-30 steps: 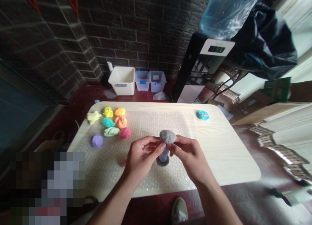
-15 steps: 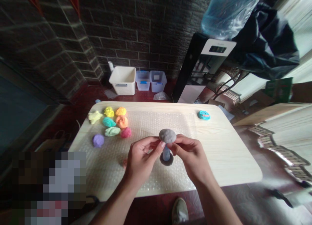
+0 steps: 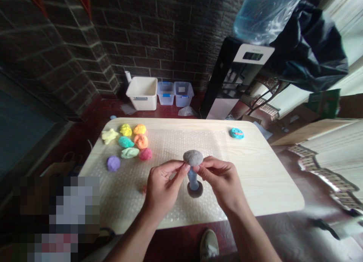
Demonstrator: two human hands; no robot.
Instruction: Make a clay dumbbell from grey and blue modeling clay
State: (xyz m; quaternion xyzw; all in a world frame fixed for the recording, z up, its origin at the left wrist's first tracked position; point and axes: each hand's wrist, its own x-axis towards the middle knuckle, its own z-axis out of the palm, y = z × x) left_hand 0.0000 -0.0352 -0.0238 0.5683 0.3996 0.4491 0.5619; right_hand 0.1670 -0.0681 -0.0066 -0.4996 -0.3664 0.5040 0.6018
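cap of grey modelling clay (image 3: 193, 157) sits between the two grips, on top of a thin blue clay stem (image 3: 193, 179), which stands upright on a dark round clay base (image 3: 195, 190) just below the grips. left grip (image 3: 163, 190) and right grip (image 3: 224, 182) are both closed in a light pinch, the fingertips of each pressing the cap from its own side near the lower edge. exact finger placement is hard to tell from this angle. forearms enter from the bottom of the view and converge, wrists raised off the table, elbows out of frame.

risks noted: stem looks narrow against the wider cap, so uneven pressure or a sideways pull could bend it or shear the joint. soft clay could also cling to the fingertips and drag the cap off on an uneven release. bubble wrap (image 3: 127, 194) under the base gives a bumpy footing, which could let the stem lean.

well left of the left grip, on the same sheet: purple lump (image 3: 113, 163), pink lump (image 3: 145, 154), orange lump (image 3: 141, 141). far beyond the right grip, on the bare table (image 3: 263, 179): blue clay disc (image 3: 236, 133) with a red stripe.
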